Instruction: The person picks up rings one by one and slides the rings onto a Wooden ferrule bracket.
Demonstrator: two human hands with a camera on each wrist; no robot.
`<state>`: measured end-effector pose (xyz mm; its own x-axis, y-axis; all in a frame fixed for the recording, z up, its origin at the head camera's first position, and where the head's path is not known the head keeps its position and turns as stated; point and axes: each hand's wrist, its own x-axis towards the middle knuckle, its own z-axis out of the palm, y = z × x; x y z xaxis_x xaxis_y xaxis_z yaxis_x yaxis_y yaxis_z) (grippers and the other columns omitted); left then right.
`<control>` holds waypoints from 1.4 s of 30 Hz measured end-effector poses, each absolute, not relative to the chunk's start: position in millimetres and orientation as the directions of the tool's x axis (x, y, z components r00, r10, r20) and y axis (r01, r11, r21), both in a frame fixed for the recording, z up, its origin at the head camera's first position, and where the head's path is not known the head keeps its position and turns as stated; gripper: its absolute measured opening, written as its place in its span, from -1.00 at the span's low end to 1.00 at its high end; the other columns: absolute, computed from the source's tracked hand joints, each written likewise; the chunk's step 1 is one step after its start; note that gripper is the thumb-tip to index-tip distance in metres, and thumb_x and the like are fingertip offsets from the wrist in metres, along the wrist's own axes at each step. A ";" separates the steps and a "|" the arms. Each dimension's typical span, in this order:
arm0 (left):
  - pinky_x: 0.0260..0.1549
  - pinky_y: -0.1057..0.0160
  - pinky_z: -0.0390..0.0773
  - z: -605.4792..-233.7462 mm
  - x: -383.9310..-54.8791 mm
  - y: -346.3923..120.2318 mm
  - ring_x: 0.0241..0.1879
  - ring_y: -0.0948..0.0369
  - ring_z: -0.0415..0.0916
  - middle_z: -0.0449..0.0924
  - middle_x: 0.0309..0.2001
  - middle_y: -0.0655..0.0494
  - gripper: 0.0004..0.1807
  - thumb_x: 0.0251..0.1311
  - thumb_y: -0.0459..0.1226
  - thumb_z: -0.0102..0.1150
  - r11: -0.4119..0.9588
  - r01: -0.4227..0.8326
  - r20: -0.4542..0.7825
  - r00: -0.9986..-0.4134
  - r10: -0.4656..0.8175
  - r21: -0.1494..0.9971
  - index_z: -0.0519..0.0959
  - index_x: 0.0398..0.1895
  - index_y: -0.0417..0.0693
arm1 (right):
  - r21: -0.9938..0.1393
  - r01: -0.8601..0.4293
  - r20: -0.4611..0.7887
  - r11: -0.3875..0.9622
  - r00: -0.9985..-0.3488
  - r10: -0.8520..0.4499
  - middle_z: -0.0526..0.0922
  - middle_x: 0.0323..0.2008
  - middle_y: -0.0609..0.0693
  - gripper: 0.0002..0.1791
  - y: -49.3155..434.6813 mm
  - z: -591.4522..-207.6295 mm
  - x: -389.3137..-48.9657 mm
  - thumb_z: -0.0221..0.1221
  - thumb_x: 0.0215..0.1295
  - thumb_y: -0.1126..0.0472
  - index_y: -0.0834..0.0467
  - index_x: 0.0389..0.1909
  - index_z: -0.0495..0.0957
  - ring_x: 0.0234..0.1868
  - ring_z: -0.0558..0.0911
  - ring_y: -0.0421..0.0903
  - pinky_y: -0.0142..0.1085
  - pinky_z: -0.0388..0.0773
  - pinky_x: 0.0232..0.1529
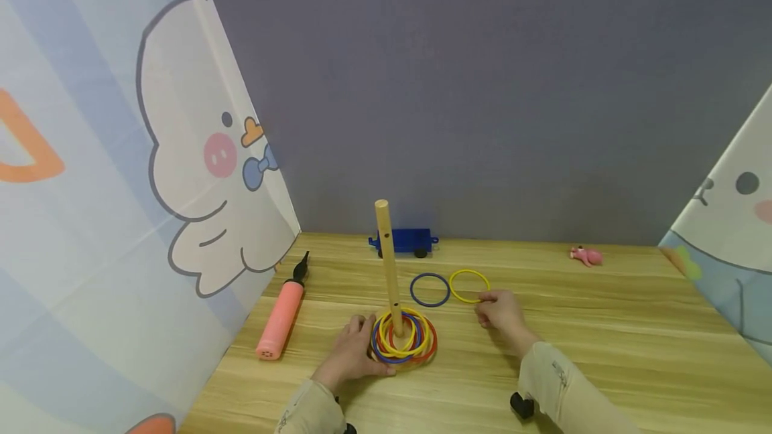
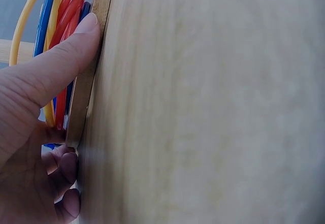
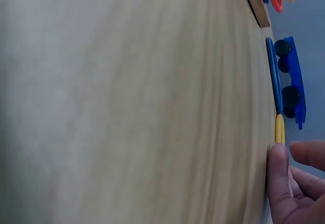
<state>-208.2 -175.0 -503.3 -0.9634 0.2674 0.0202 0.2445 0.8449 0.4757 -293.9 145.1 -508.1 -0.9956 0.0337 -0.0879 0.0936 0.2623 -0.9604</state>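
My left hand grips the round wooden base of a ring-toss stand, thumb along one edge and fingers around the far side. Its wooden post rises from the base. Several yellow, blue and red rings lie loosely stacked around the post's foot. My right hand is at the near right edge of a yellow ring lying on the table. In the right wrist view, thumb and forefinger stand apart, the thumb hiding part of that ring. A blue ring lies flat beside it, left.
A blue toy wagon stands at the back of the wooden table, behind the post. The pink hand pump with a black nozzle lies at left. A small pink toy sits at the back right. Fabric walls enclose the table.
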 end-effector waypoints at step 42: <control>-0.04 -0.08 0.30 -504.3 -206.6 -177.8 -0.03 -0.02 0.26 0.25 0.08 -0.14 0.28 -0.27 0.18 0.55 0.825 0.253 0.027 -0.960 0.278 0.504 0.16 0.42 -0.39 | -0.687 -0.015 0.004 0.727 -1.000 -0.016 0.49 -0.72 -0.05 -0.85 173.6 -502.5 -253.8 0.21 -0.18 0.49 0.17 -0.69 0.53 -0.71 0.45 -0.14 -0.32 0.43 -0.65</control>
<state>-206.6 -177.8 -504.3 -0.9601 0.2782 0.0270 0.2534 0.8255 0.5044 -253.8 173.6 -502.5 -0.9999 -0.0163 0.0044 -0.0149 0.7266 -0.6869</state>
